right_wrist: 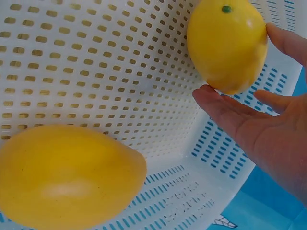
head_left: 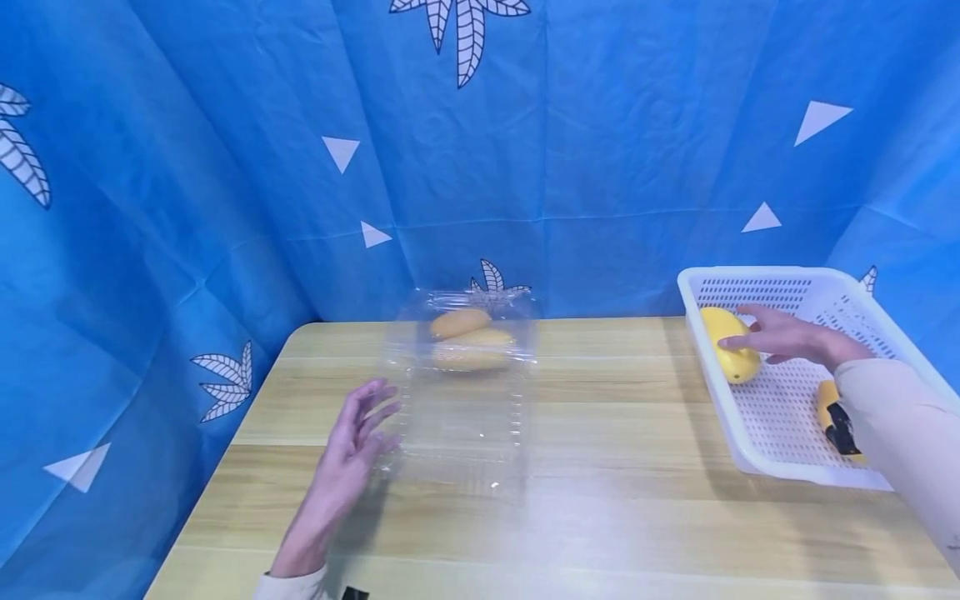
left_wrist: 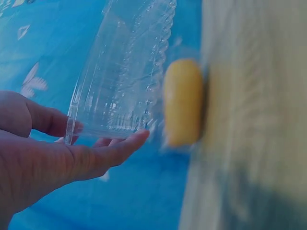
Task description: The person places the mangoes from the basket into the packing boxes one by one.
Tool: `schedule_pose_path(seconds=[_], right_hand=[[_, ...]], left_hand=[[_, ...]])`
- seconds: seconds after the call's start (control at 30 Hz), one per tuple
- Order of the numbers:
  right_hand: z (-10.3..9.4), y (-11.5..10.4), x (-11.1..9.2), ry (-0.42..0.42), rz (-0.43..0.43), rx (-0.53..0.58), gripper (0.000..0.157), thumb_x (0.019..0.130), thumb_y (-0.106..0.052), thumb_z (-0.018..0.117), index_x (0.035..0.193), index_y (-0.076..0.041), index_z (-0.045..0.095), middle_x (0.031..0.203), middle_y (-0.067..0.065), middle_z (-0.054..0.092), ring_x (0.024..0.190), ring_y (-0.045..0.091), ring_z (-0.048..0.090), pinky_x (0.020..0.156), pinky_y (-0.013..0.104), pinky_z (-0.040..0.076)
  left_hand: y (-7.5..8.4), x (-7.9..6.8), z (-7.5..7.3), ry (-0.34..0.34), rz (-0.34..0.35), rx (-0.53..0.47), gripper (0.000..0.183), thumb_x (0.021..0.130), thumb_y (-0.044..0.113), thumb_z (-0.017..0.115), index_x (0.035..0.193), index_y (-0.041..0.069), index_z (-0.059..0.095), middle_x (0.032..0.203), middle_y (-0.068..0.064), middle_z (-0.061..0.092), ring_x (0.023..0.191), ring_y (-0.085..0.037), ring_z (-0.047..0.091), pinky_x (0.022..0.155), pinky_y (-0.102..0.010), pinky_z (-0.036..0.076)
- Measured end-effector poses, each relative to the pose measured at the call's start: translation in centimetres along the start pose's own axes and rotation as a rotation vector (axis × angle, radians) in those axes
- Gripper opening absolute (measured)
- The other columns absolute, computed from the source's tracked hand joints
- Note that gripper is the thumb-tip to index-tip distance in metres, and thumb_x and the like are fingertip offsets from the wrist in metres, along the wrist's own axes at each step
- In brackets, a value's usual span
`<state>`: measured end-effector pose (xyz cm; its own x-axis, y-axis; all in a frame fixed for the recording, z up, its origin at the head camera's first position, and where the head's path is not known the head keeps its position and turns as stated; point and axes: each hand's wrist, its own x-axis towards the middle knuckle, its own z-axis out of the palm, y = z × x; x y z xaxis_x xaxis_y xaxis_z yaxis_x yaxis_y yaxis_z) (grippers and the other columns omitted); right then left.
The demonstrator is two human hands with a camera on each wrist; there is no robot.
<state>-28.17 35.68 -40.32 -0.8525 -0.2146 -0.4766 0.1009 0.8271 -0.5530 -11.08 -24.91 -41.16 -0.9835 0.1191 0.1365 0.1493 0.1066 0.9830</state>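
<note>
Kinda looks like a curtained-off booth tbh, can't tell if it's home or lab: blue leaf-print curtain (head_left: 622,125) on 3 sides of a wood-grain tabletop (head_left: 600,417).

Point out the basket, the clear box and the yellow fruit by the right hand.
Basket (head_left: 795,470), head view: near rim.
Clear box (head_left: 461,425), head view: its near half.
Yellow fruit (right_wrist: 227,48), right wrist view: its middle.

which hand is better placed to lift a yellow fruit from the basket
The right hand, most likely: it is spread around a yellow fruit in the basket, while the left hand is by the clear box.
</note>
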Motion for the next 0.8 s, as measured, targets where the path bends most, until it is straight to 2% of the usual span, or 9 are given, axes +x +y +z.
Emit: schedule_pose_path(seconds=[0.17, 0.33, 0.43, 0.6, 0.8], right_hand=[[0.2, -0.1, 0.0, -0.002, 0.005, 0.007, 0.104, 0.100, -0.052, 0.059, 0.153, 0.017, 0.001, 0.146, 0.051, 0.017, 0.129, 0.066, 0.036, 0.087, 0.061, 0.054], [0.5, -0.2, 0.1, 0.015, -0.007, 0.001, 0.103, 0.101, -0.052, 0.059, 0.153, 0.018, 0.003, 0.149, 0.048, 0.015, 0.131, 0.065, 0.034, 0.094, 0.064, 0.050], [0.6, -0.2, 0.2, 0.024, -0.008, -0.005, 0.105, 0.100, -0.051, 0.061, 0.152, 0.019, 0.003, 0.149, 0.048, 0.014, 0.132, 0.064, 0.033, 0.095, 0.065, 0.048], [0.6, -0.2, 0.4, 0.020, 0.002, -0.001, 0.108, 0.098, -0.052, 0.063, 0.153, 0.018, 0.002, 0.150, 0.048, 0.014, 0.133, 0.064, 0.032, 0.096, 0.066, 0.048], [0.6, -0.2, 0.5, -0.004, 0.003, 0.022, 0.107, 0.099, -0.053, 0.061, 0.153, 0.017, 0.001, 0.150, 0.046, 0.015, 0.132, 0.062, 0.035, 0.093, 0.065, 0.050]], left_hand=[[-1.4, 1.0, 3.1, 0.000, -0.040, -0.085, 0.068, 0.091, -0.026, 0.035, 0.153, 0.001, 0.027, 0.156, -0.022, 0.035, 0.141, -0.042, 0.038, 0.103, -0.057, 0.048], [-2.3, 2.0, 5.8, -0.019, -0.044, -0.158, 0.069, 0.089, -0.026, 0.036, 0.153, -0.001, 0.026, 0.156, -0.028, 0.032, 0.143, -0.051, 0.033, 0.105, -0.064, 0.043], [-2.8, 2.6, 7.3, -0.039, -0.049, -0.180, 0.068, 0.090, -0.023, 0.037, 0.153, 0.000, 0.026, 0.156, -0.030, 0.030, 0.143, -0.053, 0.031, 0.107, -0.065, 0.040], [-3.7, 3.2, 10.0, -0.055, -0.059, -0.182, 0.065, 0.091, -0.022, 0.038, 0.152, -0.001, 0.028, 0.154, -0.032, 0.030, 0.142, -0.054, 0.032, 0.107, -0.064, 0.041], [-4.3, 3.5, 12.9, -0.035, -0.097, -0.168, 0.071, 0.086, -0.025, 0.041, 0.152, 0.000, 0.031, 0.152, -0.032, 0.032, 0.141, -0.053, 0.034, 0.099, -0.053, 0.051]])
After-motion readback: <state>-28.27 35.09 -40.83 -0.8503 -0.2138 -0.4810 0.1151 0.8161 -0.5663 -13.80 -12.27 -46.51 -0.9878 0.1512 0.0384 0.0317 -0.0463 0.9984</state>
